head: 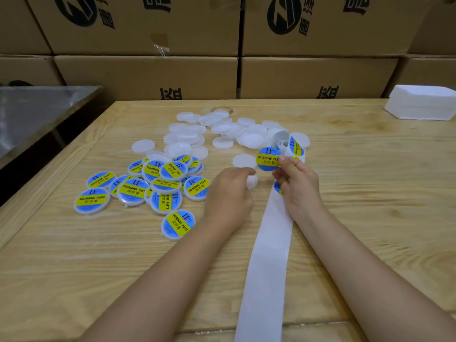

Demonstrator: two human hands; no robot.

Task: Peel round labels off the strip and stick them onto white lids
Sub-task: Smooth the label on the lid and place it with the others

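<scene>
right hand (296, 183) pinches peeled label (268, 158) by its edge, left hand (229, 191) curls round blank lid (252, 181); best center label over lid, press flat from middle outward

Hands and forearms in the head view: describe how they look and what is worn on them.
The bare left hand and bare right hand wear no gloves, rings or watch that this view shows. The left forearm and right forearm are uncovered down to the picture's lower edge: no sleeve, bracelet or marking in sight.
</scene>
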